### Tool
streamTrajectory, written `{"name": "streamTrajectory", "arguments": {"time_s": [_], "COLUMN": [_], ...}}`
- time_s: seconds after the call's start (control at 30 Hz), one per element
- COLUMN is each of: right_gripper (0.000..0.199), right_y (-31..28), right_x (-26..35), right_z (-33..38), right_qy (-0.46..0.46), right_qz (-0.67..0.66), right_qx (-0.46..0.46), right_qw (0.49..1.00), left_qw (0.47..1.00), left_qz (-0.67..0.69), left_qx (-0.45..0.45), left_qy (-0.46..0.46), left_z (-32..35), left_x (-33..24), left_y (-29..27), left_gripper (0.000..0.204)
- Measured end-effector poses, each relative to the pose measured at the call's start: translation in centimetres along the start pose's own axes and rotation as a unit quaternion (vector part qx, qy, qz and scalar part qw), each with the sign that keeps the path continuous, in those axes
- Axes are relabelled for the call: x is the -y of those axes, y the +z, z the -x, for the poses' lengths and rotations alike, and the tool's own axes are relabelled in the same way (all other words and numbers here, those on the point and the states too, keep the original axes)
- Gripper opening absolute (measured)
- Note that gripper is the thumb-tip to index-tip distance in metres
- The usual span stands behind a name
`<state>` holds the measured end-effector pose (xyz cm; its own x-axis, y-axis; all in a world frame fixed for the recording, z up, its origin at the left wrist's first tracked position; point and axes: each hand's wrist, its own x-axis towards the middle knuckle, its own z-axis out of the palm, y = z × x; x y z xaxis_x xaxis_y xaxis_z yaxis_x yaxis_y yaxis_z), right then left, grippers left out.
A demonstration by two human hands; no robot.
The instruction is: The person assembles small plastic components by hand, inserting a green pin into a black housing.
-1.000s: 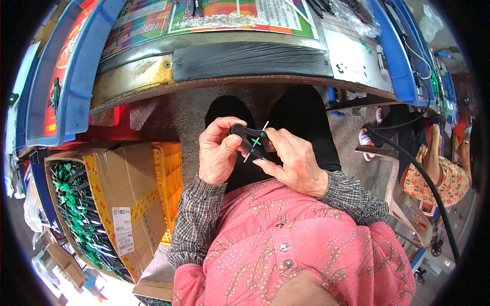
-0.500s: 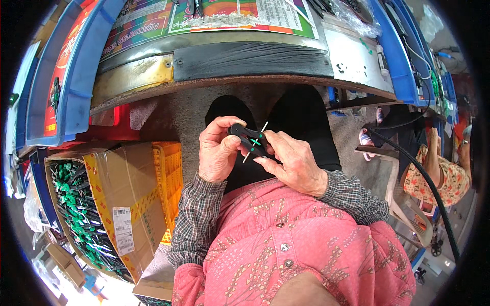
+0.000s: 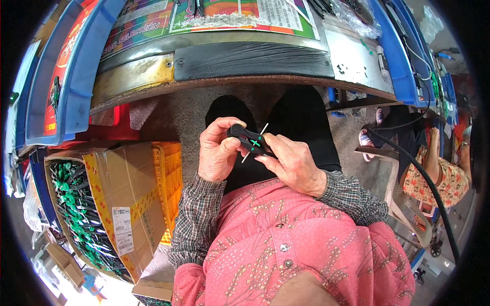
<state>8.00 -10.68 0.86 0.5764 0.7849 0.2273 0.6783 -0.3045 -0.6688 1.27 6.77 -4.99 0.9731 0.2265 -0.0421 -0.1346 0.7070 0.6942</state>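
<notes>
Above my lap, both hands hold a small black plastic piece point(image 3: 236, 130) with two long arms and green parts between them. The thumb and fingers of my left hand point(image 3: 213, 153) pinch its rounded left end. My right hand point(image 3: 298, 166) grips the other end between thumb and fingers, which hide its tip. A thin white rod point(image 3: 264, 128) crosses the black piece at a slant, sticking out above and below it. The exact kind of the piece cannot be made out.
A workbench edge point(image 3: 250, 61) runs ahead, with blue bins point(image 3: 76, 97) at both sides. Left of me, a cardboard box point(image 3: 127, 188) holds many black and green pieces beside an orange crate point(image 3: 167, 178). Another person point(image 3: 439, 173) sits at right, near a black cable point(image 3: 434, 186).
The two arms of the black piece look slightly closer together, and the white rod has tilted a little. Both hands stay in nearly the same place.
</notes>
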Motion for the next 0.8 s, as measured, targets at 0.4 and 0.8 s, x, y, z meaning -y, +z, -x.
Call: {"name": "streamTrajectory", "arguments": {"time_s": [0.4,0.8], "right_gripper": [0.039,0.033], "right_y": [0.1,-1.1], "right_x": [-0.1,0.5], "right_z": [0.0,-0.8], "right_qy": [-0.004,0.080], "right_qz": [0.007,-0.173], "right_qx": [0.010,0.068], "right_qw": [1.000,0.979], "left_qw": [0.998,0.998], "left_qz": [0.067,0.062], "left_qx": [0.005,-0.001], "left_qy": [0.001,-0.020], "left_z": [-0.3,0.0], "left_x": [0.2,-0.2], "left_y": [0.1,-0.3], "left_gripper": [0.031,0.033]}}
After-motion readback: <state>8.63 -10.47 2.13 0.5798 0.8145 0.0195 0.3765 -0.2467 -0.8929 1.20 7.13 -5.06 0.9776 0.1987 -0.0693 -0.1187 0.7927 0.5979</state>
